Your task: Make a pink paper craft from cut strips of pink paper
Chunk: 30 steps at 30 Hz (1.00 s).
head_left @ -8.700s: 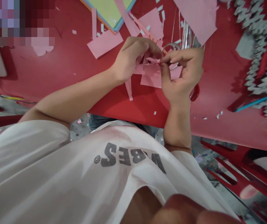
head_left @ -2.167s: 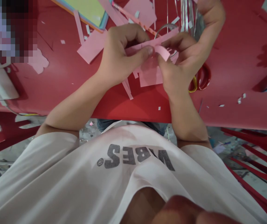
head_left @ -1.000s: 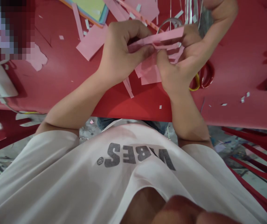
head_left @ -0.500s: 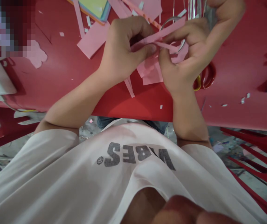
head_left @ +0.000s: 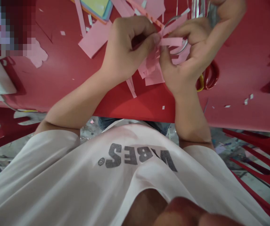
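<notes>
**Red bench (head_left: 130, 108), pink paper strips (head_left: 170, 40) pinched between both hands**

Bench top glossy red, littered with pink offcuts and small white scraps. Work sits above the bench's near edge, between the hands: a few narrow strips cross at the fingertips, joined to a fringed pink sheet (head_left: 152, 73) that hangs below them. Whether the sheet's lower edge touches the bench, cannot tell.

Left hand (head_left: 130, 44): clenched, fingers curled, thumb pressing the strips where they cross. Right hand (head_left: 184, 62): grasping, thumb and fingers closed on the strips and fringe from the other side, nearly touching the left thumb.

Just past the right hand, a thin metal ring (head_left: 172, 21), partly hidden behind the paper. Red scissors (head_left: 209, 77) with a yellow inner edge lie beside the right hand, partly under it. Silver strips (head_left: 197, 6) at top edge of view. Further left, a pink rectangle (head_left: 93, 34). Beyond it, a stack of coloured paper (head_left: 94, 6), cut off by the frame.

White T-shirt (head_left: 54, 179) fills the foreground. Dark print across the chest reads upside down in this view, apparently "VIBES", first letters run together, small circled mark after the S. Top-left corner is pixelated, nothing legible.
</notes>
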Motion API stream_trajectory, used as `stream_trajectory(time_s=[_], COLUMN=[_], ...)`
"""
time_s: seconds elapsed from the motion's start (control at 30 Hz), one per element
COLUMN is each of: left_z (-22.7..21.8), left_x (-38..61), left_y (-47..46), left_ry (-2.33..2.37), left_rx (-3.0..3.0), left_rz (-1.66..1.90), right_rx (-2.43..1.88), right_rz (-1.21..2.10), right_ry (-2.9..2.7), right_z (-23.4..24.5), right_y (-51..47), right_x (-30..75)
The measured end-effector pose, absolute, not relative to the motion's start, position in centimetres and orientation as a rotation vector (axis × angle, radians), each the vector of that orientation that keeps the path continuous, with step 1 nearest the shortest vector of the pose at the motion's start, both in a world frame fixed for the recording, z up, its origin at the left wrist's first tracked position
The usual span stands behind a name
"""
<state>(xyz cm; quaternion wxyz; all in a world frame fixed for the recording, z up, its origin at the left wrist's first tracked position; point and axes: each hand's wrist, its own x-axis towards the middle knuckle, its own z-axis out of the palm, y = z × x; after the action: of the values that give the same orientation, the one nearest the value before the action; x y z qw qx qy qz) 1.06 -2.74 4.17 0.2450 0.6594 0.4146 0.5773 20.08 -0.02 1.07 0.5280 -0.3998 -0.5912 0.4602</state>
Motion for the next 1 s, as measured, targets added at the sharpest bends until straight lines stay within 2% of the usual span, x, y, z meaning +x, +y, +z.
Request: stream_trajectory(time_s=[0.1, 0.33, 0.57, 0.8, 1.0], left_z=[4.0, 3.7, 4.0, 4.4, 4.3], left_x=[1.1, 1.1, 1.4, 1.4, 1.1], left_y=[-2.6, -2.3, -2.5, -2.4, -2.4], left_ry=[1.143, 1.131, 1.129, 1.131, 1.099], left_rx=[1.726, 1.735, 1.620, 1.590, 1.686], left_rz=[1.588, 1.599, 1.601, 1.617, 1.605], right_rx=[-0.673, -0.511, -0.557, -0.673, -0.660], right_rz=[0.784, 0.522, 0.545, 0.724, 0.737], right_ry=[-1.702, -1.735, -1.593, -1.620, -1.597], right_z=[1.9, 2.6, 1.0, 2.6, 2.7], right_y=[0.2, 1.0, 1.6, 0.4, 0.0], right_x=[19.7, 18.6, 17.9, 17.9, 17.8])
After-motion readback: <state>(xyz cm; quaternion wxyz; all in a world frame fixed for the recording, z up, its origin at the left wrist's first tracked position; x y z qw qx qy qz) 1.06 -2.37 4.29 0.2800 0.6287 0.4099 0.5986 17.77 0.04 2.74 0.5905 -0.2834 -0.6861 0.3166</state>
